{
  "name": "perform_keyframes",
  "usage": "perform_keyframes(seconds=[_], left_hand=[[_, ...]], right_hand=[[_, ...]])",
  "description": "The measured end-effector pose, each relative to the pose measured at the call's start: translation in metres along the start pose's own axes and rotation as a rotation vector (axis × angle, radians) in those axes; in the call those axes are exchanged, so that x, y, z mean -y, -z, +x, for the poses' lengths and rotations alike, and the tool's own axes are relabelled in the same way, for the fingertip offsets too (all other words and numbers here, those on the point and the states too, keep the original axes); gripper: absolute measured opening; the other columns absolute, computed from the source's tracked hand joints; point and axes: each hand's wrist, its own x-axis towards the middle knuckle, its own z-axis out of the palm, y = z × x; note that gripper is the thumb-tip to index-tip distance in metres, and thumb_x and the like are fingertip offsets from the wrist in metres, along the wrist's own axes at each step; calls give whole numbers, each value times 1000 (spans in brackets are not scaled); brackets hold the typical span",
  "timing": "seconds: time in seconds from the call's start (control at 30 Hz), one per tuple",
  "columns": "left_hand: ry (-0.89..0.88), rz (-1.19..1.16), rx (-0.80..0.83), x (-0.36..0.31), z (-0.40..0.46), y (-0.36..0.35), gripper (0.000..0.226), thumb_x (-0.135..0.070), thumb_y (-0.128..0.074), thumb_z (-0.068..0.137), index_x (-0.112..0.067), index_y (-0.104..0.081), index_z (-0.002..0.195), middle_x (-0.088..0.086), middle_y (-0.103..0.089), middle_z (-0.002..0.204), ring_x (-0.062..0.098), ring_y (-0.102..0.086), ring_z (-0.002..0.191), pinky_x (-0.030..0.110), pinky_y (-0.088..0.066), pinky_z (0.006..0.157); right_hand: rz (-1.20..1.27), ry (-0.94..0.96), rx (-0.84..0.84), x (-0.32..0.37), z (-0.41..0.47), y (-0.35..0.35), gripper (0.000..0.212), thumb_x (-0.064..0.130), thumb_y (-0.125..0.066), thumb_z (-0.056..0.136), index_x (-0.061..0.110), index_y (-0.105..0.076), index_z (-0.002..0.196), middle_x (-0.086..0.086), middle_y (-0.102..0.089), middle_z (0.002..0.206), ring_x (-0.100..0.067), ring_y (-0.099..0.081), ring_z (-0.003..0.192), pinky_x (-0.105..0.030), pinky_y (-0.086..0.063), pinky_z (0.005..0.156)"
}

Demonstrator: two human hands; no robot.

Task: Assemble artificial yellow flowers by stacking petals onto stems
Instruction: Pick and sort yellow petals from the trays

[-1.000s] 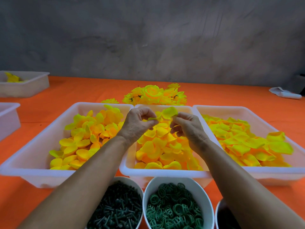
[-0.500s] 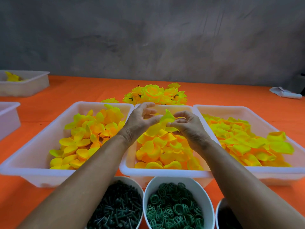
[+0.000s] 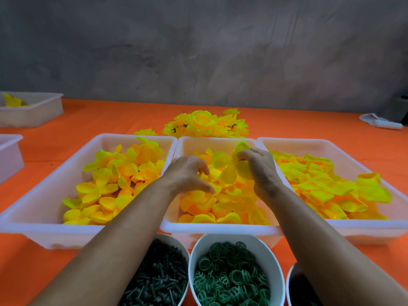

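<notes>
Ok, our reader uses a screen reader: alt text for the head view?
Two hands work over the middle tray of yellow petals: the right hand holds petals, the left hand reaches into the pile. Petal trays flank it; finished flowers lie behind.

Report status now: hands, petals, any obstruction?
Right hand pinches petals above middle tray. Left hand curled over the pile, grip unclear. Nothing blocking.
</notes>
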Motion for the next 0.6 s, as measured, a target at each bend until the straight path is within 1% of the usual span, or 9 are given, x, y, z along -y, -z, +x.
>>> perform_keyframes(seconds=[0.07, 0.17, 0.2, 0.27, 0.33, 0.37, 0.43, 0.5, 0.6], left_hand=[[-38, 120, 49, -2, 0, 0, 50, -48, -83, 63, -30, -67, 106, -2, -57, 113, 19, -52, 108, 28, -34, 80], [-126, 372, 112, -3, 2, -2, 48, -48, -79, 67, -35, -64, 111, 0, -50, 120, 21, -44, 115, 31, -31, 83], [-134, 416, 121, -3, 4, -3, 46, -46, -79, 69, -35, -65, 112, 1, -50, 121, 21, -43, 116, 32, -32, 85], [-132, 385, 99, -2, 6, -4, 36, -39, -77, 74, -32, -68, 108, 2, -52, 121, 22, -45, 116, 32, -35, 89], [-104, 197, 32, 1, 7, -3, 23, -29, -76, 78, -24, -71, 100, 5, -58, 118, 22, -50, 113, 33, -41, 92], [-77, 46, -15, 3, 7, -1, 18, -24, -75, 79, -19, -72, 96, 6, -61, 114, 22, -53, 109, 33, -43, 91], [-4, -339, -92, 3, 3, 2, 11, -15, -73, 81, -10, -71, 90, 9, -64, 101, 19, -57, 94, 29, -44, 83], [6, -666, -125, -1, -2, 5, 1, -7, -67, 85, -7, -68, 86, 11, -62, 86, 18, -52, 78, 29, -42, 71], [-59, -846, -153, -5, -3, 7, 16, 3, -55, 90, -9, -64, 85, 11, -60, 77, 18, -51, 69, 25, -41, 60]], right_hand=[[37, -6, -30, 1, 2, 0, 25, 0, -56, 79, 15, -60, 60, 9, -53, 44, -20, -46, 53, -17, -35, 43], [56, -12, -36, 1, 2, 0, 25, 0, -56, 79, 15, -61, 60, 6, -54, 47, -22, -47, 56, -23, -35, 51], [54, -13, -32, 1, 2, 0, 25, 0, -56, 79, 15, -61, 60, 4, -54, 49, -22, -47, 58, -24, -35, 52], [53, -14, -28, 1, 1, 0, 25, 0, -57, 78, 15, -61, 59, 3, -54, 52, -22, -47, 59, -24, -35, 53], [55, -14, -29, 1, 2, 0, 25, 0, -56, 79, 15, -61, 60, 1, -53, 54, -21, -47, 60, -25, -35, 54], [56, -15, -32, 1, 2, 1, 24, 0, -56, 79, 15, -61, 60, 0, -53, 55, -21, -47, 60, -25, -35, 54], [64, -14, -39, 1, 2, 1, 25, 0, -56, 79, 15, -61, 60, -1, -54, 57, -22, -48, 61, -25, -36, 55], [83, -11, -36, 0, 2, 1, 25, -2, -55, 79, 15, -61, 61, -2, -55, 58, -23, -50, 62, -26, -38, 56], [111, 5, 15, -1, 2, 2, 26, -6, -54, 79, 14, -61, 65, 0, -60, 53, -21, -56, 54, -23, -42, 52]])
